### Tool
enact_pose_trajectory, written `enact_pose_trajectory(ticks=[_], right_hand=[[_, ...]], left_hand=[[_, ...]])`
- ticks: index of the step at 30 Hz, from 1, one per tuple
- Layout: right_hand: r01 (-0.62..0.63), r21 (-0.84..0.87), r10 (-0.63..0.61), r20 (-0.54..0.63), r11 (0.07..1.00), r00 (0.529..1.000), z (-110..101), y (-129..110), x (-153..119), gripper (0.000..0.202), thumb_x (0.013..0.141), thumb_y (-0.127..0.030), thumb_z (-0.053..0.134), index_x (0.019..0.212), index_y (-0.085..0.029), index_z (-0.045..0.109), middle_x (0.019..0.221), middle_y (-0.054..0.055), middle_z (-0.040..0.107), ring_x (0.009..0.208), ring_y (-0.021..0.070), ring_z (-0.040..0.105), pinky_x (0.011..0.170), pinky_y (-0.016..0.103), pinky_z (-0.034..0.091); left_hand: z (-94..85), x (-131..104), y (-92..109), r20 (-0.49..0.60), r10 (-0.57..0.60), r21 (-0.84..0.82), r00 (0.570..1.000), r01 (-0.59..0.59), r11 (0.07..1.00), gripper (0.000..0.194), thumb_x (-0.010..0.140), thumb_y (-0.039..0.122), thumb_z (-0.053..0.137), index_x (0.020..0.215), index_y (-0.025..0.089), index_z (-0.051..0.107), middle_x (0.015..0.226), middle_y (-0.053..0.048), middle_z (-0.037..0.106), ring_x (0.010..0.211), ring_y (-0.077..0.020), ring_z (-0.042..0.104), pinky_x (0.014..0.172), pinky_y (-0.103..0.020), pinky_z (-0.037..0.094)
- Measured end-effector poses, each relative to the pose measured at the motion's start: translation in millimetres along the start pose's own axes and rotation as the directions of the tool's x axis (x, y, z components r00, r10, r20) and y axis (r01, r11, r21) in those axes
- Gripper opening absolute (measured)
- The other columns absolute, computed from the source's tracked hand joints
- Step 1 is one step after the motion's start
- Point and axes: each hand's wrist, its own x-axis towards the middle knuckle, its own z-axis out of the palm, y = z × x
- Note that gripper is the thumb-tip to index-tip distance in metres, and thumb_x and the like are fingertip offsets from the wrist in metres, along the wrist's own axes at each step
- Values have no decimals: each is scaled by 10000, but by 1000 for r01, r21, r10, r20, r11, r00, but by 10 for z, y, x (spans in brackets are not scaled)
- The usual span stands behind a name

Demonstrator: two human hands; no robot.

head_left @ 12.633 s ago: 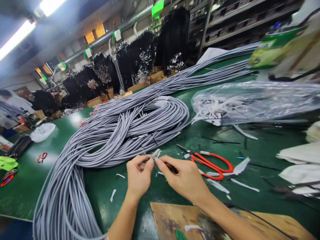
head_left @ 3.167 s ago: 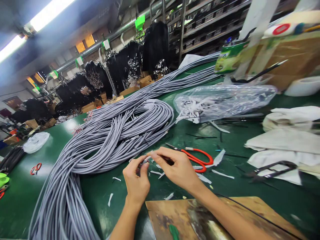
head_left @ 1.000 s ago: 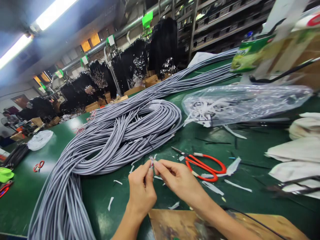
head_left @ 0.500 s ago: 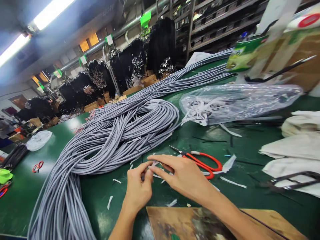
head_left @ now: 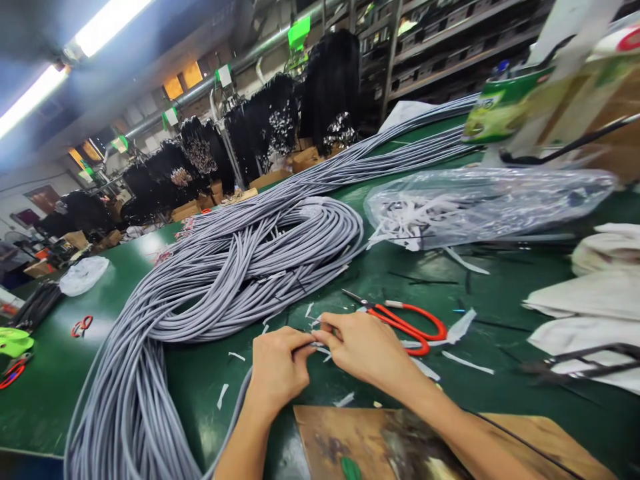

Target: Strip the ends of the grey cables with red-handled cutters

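Drawn in is the right hand, its fingers curled where half a second ago they stretched over the left hand — and a single grey cable has come into sight beside the left forearm. To me that suggests the fiddly work at the cable's end is still going on. From the head view, the cable climbs from the bottom edge into the left hand, which looks closed around it; the end is hidden among the fingertips. Both hands meet there, nearly touching, though I can't tell whether the right one is pinching anything. They're just above the green desk, between the big grey cable bundle and the red-handled scissors — those lie open just past the right hand, among white scraps. Nearer the person, a stained board sits beneath the right forearm.
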Motion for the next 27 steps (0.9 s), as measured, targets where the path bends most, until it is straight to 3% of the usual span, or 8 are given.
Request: enact_pose_trajectory(ticks=[3,5,9,14,16,22,25,27], right_hand=[[16,290,-48,106,957,993,-36,29,23,248,711,-249,482,473,-202,430,442,-21,419,462,132,409,468,246,242],[24,530,-128,160,847,979,-65,42,33,283,696,-358,479,471,-206,399,450,-46,339,455,110,335,463,239,248],[41,784,-202,109,619,973,-66,-2,32,424,671,-583,479,509,-199,398,509,-43,350,502,104,328,486,239,288],[122,803,-178,-20,583,984,-3,-76,-20,499,703,-662,452,534,-201,365,532,-52,306,504,96,282,458,229,272],[156,790,-229,-20,593,973,16,-75,-41,494,728,-653,440,544,-201,362,539,-53,301,504,95,280,452,227,274],[231,736,-280,-58,637,958,68,-93,-61,454,803,-583,371,557,-202,355,542,-49,305,505,97,271,451,228,271],[304,687,-342,-85,661,936,52,-192,-143,431,835,-528,328,545,-210,317,519,-57,284,476,92,253,443,229,247],[422,627,-521,-30,654,853,38,-276,-223,415,863,-459,311,533,-209,283,493,-58,297,457,91,270,456,229,258]], left_hand=[[-63,-12,23,7,28,-124,1000,-27,992,222,756,100,537,823,191,729,770,-77,704,687,-189,620,632,-267,459],[-97,-16,43,2,30,-259,1000,-28,965,171,754,138,564,778,174,729,724,-74,695,631,-167,588,586,-249,440],[-70,-3,67,-8,-146,-552,989,117,826,253,757,358,591,738,126,689,575,-36,597,459,-95,438,443,-211,340],[55,19,101,42,-400,-808,915,267,525,473,667,588,602,765,126,566,530,45,459,350,-18,262,339,-165,197],[82,12,123,9,-436,-800,900,268,537,460,683,585,589,758,133,548,526,52,441,354,-19,272,341,-163,200],[87,-14,133,-180,-426,-630,887,228,742,273,754,399,576,721,128,594,550,6,516,477,-81,449,431,-184,322],[20,54,49,-208,-459,-673,864,214,708,260,718,377,615,675,124,578,545,11,517,482,-77,462,438,-174,338],[-57,124,-43,-251,-564,-758,787,203,620,309,685,417,639,643,128,538,491,50,450,396,-40,376,375,-151,268]])
